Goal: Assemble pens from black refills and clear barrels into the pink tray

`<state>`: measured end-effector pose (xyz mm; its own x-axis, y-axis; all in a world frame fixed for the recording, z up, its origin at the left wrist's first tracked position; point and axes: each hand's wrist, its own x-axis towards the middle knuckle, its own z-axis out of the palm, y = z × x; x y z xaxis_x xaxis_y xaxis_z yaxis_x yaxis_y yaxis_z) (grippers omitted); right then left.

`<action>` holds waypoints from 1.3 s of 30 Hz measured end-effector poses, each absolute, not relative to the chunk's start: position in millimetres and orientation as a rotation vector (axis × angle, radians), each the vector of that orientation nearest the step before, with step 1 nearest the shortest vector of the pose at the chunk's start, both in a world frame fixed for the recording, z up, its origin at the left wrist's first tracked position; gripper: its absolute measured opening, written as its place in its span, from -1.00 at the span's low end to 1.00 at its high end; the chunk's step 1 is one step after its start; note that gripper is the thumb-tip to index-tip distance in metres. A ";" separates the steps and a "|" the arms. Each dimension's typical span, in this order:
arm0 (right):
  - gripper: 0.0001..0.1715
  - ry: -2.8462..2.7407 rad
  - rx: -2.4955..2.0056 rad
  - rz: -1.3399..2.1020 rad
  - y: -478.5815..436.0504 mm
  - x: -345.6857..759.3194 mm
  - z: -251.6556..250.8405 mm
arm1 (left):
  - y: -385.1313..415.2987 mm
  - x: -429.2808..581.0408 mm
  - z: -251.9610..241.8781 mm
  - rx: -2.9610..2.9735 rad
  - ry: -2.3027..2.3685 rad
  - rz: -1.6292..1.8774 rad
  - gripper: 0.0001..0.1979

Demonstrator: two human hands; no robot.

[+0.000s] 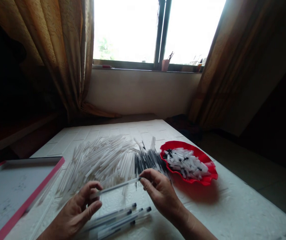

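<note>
My left hand (79, 208) pinches the left end of a clear pen barrel (119, 185), held almost level above the table. At the barrel's other end, my right hand (160, 190) has thumb and forefinger closed on the dark tip. Below the hands lie several pens (118, 218) with dark ends, blurred and pointing right. A wide heap of clear, whitish pen barrels (100, 160) spreads just beyond. Right of that heap, thin dark ink refills (148, 160) lie bunched together, partly hidden by my right hand.
A red wavy-rimmed dish (205, 154) holds white caps (185, 161) and small black pieces at the table's right side. On the left lies a pink-edged white board (30, 191). The white table (233, 200) meets a wall below a window, between curtains (65, 50).
</note>
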<state>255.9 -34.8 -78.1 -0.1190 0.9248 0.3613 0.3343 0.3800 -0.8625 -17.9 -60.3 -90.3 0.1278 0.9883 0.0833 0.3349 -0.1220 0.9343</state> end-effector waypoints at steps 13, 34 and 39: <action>-0.82 -1.628 -1.160 0.405 -27.5 277.4 -68.5 | -50.5 -28.1 -82.2 1.612 1.363 0.850 -0.37; -0.75 -2.175 -1.221 0.389 -49.7 266.5 -51.1 | -57.3 -18.5 -76.2 1.504 1.399 0.978 -0.47; -0.80 -2.404 -1.244 0.291 -54.8 242.6 -61.0 | -61.2 -19.4 -74.3 1.329 1.324 0.994 -0.47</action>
